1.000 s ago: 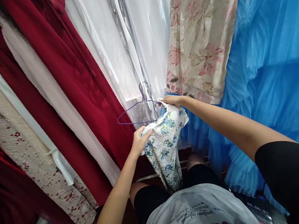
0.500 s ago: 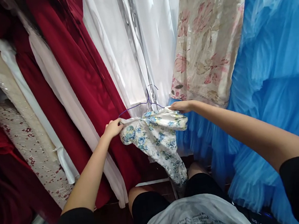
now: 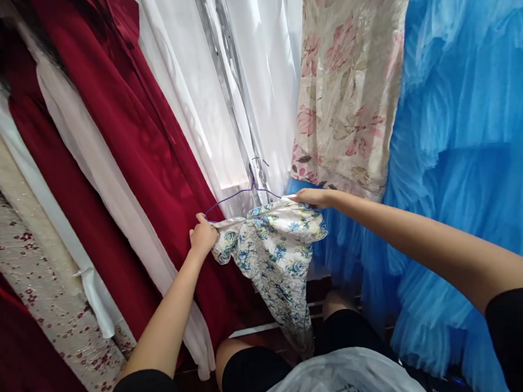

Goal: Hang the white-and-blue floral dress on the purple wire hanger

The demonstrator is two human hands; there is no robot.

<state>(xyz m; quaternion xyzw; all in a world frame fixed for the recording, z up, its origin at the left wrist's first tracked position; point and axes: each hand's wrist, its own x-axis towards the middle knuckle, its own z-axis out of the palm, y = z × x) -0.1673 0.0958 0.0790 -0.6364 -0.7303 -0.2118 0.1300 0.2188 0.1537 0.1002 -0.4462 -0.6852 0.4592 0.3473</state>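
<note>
A white dress with blue and yellow flowers (image 3: 278, 250) hangs down between my two hands. A thin purple hanger (image 3: 233, 195) rises above its neckline, with the hook toward the white curtain. My left hand (image 3: 203, 233) is closed on the dress's left shoulder, close to the hanger's end. At the opposite shoulder, my right hand (image 3: 312, 197) pinches the top edge of the cloth. The dress's lower part narrows and drops between my knees. Where the hanger runs inside the cloth is hidden.
Dark red gowns (image 3: 131, 147), a pale pink gown (image 3: 100, 156) and sequinned dresses (image 3: 23, 274) hang on the left. White curtain-like cloth (image 3: 267, 66) is straight ahead. A beige floral dress (image 3: 347, 77) and a ruffled blue tulle gown (image 3: 470, 108) hang on the right.
The floral dress hangs straighter and more spread out, its lower end shifted left. Both hands have come slightly lower in view, still holding the shoulders. The view has turned a little right.
</note>
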